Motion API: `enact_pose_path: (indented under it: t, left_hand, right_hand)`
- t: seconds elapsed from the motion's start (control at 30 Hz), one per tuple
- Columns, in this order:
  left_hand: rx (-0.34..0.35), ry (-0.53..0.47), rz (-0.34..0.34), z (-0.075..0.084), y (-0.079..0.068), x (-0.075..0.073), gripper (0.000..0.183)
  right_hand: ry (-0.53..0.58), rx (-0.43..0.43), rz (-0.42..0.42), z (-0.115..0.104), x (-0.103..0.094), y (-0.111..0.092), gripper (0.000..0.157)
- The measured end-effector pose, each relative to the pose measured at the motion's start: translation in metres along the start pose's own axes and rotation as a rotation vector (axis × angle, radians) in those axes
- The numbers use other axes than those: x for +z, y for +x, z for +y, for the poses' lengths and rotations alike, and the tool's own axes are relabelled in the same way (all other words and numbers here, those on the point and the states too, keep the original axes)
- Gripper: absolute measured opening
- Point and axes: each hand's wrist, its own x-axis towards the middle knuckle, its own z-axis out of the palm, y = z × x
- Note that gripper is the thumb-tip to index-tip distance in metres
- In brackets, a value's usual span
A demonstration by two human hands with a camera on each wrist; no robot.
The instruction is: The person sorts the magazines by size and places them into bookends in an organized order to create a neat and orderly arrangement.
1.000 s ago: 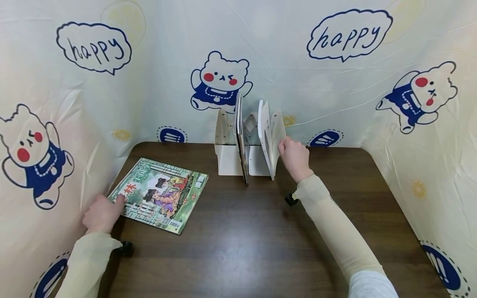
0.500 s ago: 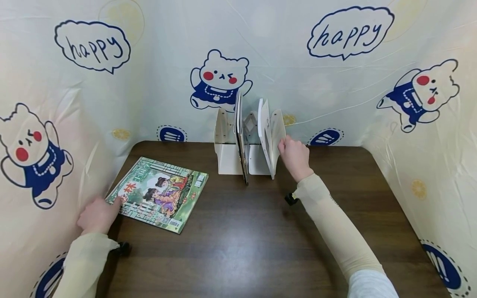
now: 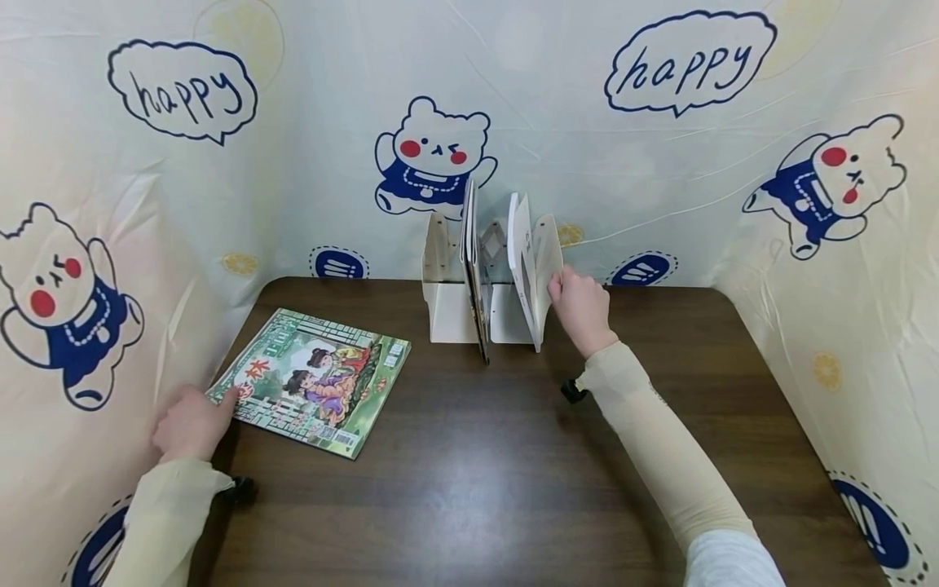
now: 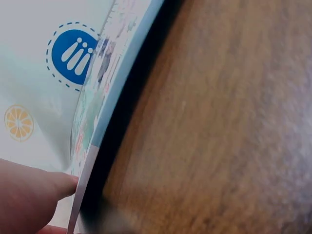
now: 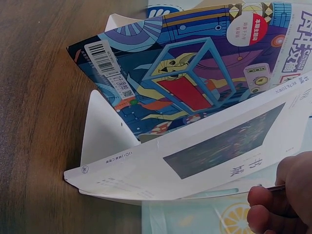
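Observation:
A green magazine (image 3: 323, 379) with two illustrated figures on its cover lies on the left of the table, its left corner reaching past the table edge. My left hand (image 3: 192, 424) pinches that corner, thumb on the cover. In the left wrist view, the magazine's edge (image 4: 109, 105) shows from the side. At the back, my right hand (image 3: 581, 311) grips the right side panel of a white book rack (image 3: 451, 316). Against that panel leans a white book (image 5: 141, 165). Further left in the rack stands a colourful magazine (image 5: 131, 63) with a barcode.
The brown wooden table (image 3: 469, 489) stretches in front of the rack. A pale curtain (image 3: 557, 98) with bear drawings surrounds its back and sides. Black wrist straps show at both sleeves.
My left hand has shifted slightly left and down at the magazine's corner. The magazine lies almost where it was. My right hand keeps its grip on the rack.

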Motion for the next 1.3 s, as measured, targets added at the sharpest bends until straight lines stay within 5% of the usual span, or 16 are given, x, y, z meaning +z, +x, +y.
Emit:
enact_pose_path:
  t: [0.37,0.63,0.97,1.1,1.3]
  left_hand:
    - [-0.043,-0.161,0.047,0.002,0.001,0.000,0.084]
    - [-0.137,-0.501,0.057,0.003,0.004,-0.003,0.091]
    - [-0.267,-0.992,-0.004,0.010,0.003,-0.005,0.022]
    - [-0.172,-0.974,0.060,0.019,-0.002,-0.004,0.015]
    - [0.035,-0.670,0.244,0.032,-0.010,-0.006,0.029]
  right_hand:
    - [0.005,0.005,-0.004,0.000,-0.001,0.001,0.036]
    - [0.010,0.003,-0.010,0.000,0.000,0.002,0.036]
    - [-0.001,0.003,-0.009,-0.001,-0.001,0.001,0.036]
    - [-0.001,0.004,-0.009,-0.001,-0.002,0.001,0.036]
    - [0.010,0.002,-0.011,-0.001,-0.003,0.000,0.035]
